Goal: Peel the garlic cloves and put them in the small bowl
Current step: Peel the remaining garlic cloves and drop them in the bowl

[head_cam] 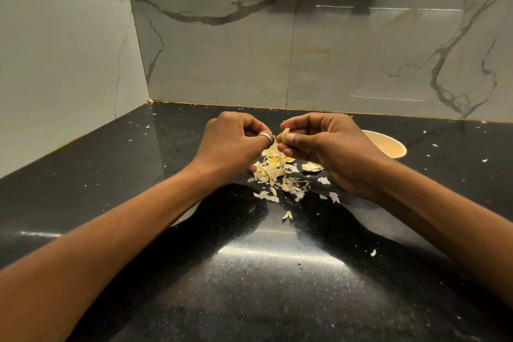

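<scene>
Pinched between the thumb and fingertips of the right hand (pixel 327 147), a garlic clove (pixel 285 135) sits just above centre frame, its long axis roughly upright, pale and smooth where it shows. Just left of it the left hand (pixel 233 141), wearing a silver ring (pixel 265 136), has its fingers curled in towards the clove; whether they nip a strip of skin or close on nothing cannot be told. Judging by this, peeling is in hand and the drop is not yet made. That drop turns on one relation: the small bowl (pixel 391 147) lies to the right of the clove, partly hidden behind the right hand, which is the nearer hand and already carries the clove. The bowl looks round and cream-walled, and its contents are out of sight. Below the hands, papery, curled skins (pixel 273 168) lie heaped and scattered on the glossy, speckled black granite counter (pixel 277 272), which is backed by veined marble-look tiles (pixel 222 58).
</scene>
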A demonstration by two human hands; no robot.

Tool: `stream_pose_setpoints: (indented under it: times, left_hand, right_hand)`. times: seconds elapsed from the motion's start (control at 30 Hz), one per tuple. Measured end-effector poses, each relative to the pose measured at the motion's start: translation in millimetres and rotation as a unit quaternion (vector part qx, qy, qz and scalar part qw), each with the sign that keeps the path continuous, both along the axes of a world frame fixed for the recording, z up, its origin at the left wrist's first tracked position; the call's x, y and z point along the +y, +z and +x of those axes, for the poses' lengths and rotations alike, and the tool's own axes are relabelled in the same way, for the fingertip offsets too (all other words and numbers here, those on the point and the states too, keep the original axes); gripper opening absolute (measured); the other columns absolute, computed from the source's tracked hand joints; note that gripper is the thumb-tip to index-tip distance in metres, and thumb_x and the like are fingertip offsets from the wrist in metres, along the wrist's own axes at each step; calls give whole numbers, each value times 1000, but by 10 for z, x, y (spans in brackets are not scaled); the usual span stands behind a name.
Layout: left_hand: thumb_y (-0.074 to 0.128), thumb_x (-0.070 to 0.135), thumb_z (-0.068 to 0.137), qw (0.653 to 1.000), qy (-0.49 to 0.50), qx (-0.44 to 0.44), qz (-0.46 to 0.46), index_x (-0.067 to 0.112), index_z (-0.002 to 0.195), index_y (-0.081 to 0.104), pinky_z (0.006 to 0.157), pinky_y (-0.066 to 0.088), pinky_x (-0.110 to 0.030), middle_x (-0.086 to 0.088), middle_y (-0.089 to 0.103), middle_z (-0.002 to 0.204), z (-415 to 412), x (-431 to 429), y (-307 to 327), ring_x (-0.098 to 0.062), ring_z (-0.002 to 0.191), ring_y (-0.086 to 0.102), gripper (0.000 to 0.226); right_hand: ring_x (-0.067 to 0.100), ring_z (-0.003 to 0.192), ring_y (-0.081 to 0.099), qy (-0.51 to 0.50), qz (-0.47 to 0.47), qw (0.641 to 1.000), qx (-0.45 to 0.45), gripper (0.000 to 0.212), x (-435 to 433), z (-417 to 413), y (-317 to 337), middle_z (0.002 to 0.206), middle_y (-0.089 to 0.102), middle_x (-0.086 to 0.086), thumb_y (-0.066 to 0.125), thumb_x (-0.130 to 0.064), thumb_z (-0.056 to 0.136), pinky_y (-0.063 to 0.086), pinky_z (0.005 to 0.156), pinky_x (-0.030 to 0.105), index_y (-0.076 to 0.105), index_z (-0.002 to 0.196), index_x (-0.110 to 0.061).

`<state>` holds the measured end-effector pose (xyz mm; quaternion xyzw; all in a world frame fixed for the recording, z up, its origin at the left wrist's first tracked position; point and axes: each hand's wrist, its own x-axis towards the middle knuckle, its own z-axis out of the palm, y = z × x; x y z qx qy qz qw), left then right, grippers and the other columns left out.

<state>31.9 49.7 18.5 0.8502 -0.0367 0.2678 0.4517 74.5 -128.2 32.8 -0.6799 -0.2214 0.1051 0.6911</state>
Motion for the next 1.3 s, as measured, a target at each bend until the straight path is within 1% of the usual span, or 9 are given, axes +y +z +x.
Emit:
stream_pose_setpoints:
  times: [0.13, 0.27, 0.43, 0.6, 0.77, 0.87, 1.07, 1.2, 1.3]
  left_hand:
    - [79, 15, 84, 1000, -1, -7, -17, 17, 86, 72, 50, 58, -27, 1, 70, 79, -4, 8, 3, -12, 68, 70, 8]
    - [68, 10, 92, 999, -23, -21, -20, 17, 99, 75, 51, 57, -26, -3, 73, 86, -3, 34, 11, -15, 71, 71, 12]
    - [73, 16, 90, 999, -29, -20, -12, 18, 93, 76, 50, 56, -23, 1, 72, 77, -5, 10, 6, -11, 64, 69, 5]
    - [74, 21, 90, 999, -50, -12, -3, 15, 97, 78, 52, 59, -29, -5, 73, 80, 6, -2, -3, -18, 68, 70, 10]
    - [74, 21, 91, 999, -46, -5, 3, 13, 97, 77, 52, 59, -30, -5, 73, 81, 19, 3, -7, -16, 67, 70, 11]
    - [73, 20, 92, 999, -48, 3, 3, 12, 97, 77, 52, 60, -31, -7, 73, 80, 20, 5, -13, -19, 69, 70, 11]
    - [72, 21, 92, 998, -57, 10, 3, 13, 100, 76, 53, 60, -31, -6, 73, 83, 17, -1, -6, -19, 72, 71, 12]
    - [73, 21, 90, 999, -32, -5, 17, 12, 93, 75, 51, 60, -32, 0, 70, 72, 8, -28, -21, -12, 61, 67, 10]
    - [72, 22, 91, 999, -23, 0, 29, 12, 89, 73, 50, 60, -32, 2, 68, 69, -2, -49, -27, -11, 61, 67, 10]
  right_hand:
    - [27, 88, 74, -6, -4, 1000, -2, 20, 2, 2, 1, 106, 71, 28, 62, 10, 91, 62, 84, 34, 66, 111, 6]
    - [27, 91, 74, -10, -28, 999, -16, 20, -3, 12, -5, 105, 72, 25, 64, 7, 91, 62, 83, 33, 67, 111, 5]
    - [27, 93, 74, -14, -49, 998, -36, 20, 4, 17, -13, 102, 74, 21, 67, 5, 89, 62, 84, 33, 68, 109, 3]
    - [24, 91, 74, -15, -61, 997, -53, 19, 0, 8, -1, 100, 74, 20, 66, 5, 89, 62, 80, 28, 69, 108, 3]
    - [19, 86, 74, -19, -77, 994, -71, 16, 5, 9, -12, 97, 75, 18, 66, 7, 89, 60, 76, 22, 71, 103, 1]
    - [18, 85, 74, -18, -77, 994, -71, 15, 2, 3, -17, 96, 75, 17, 67, 7, 89, 59, 74, 20, 72, 101, 0]
    - [18, 84, 73, -20, -64, 995, -67, 17, 2, 11, -11, 98, 75, 20, 67, 7, 87, 59, 73, 20, 72, 103, 3]
    - [20, 86, 74, -15, -66, 995, -70, 16, 12, 3, -23, 96, 75, 19, 66, 8, 87, 60, 77, 22, 72, 100, 0]
    - [19, 84, 74, -6, -59, 996, -65, 16, 23, 0, -23, 95, 75, 19, 67, 9, 87, 60, 77, 23, 72, 99, 0]
